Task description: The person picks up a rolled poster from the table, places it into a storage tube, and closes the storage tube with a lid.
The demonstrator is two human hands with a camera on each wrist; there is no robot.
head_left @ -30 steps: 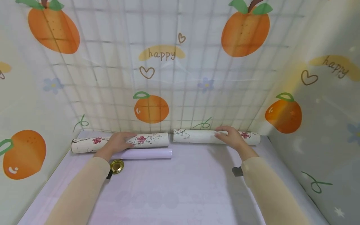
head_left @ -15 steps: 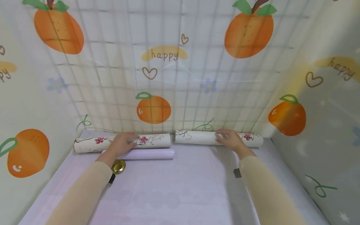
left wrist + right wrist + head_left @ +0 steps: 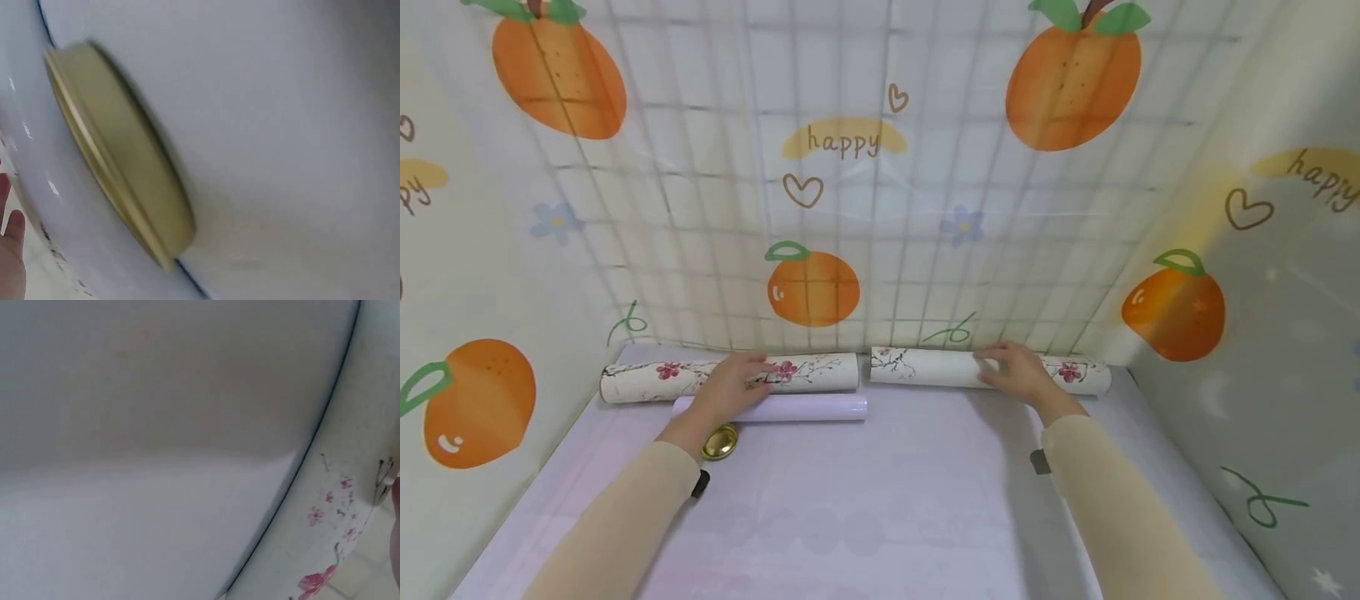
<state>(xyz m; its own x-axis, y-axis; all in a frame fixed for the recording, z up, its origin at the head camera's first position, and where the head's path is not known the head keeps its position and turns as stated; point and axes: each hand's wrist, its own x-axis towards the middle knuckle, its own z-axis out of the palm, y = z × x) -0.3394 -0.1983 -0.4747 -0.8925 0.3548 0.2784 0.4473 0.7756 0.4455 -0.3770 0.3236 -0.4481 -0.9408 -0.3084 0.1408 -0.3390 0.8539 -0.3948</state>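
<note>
Two white wallpaper rolls with pink plum-blossom print lie end to end along the back wall in the head view. My left hand (image 3: 730,387) holds the left blossom roll (image 3: 820,372), fingers across its top and thumb on the near side. My right hand (image 3: 1018,372) grips the right blossom roll (image 3: 925,367) the same way. In front of the left roll lies a glossy lavender roll (image 3: 827,407), partly hidden by my left wrist. A round gold lid (image 3: 125,150) stands close to it, beneath my left wrist. In the right wrist view, the blossom roll (image 3: 325,512) curves along the right.
A pale lavender surface (image 3: 865,508) spreads in front of the rolls. White sheets printed with oranges enclose it at the back (image 3: 812,287), the left (image 3: 482,283) and the right (image 3: 1300,333). A narrow gap separates the ends of the two blossom rolls.
The head view has shifted slightly, so everything sits a little further right in it. Both hands keep nearly the same places on the rolls, and the rolls and lid have not visibly moved.
</note>
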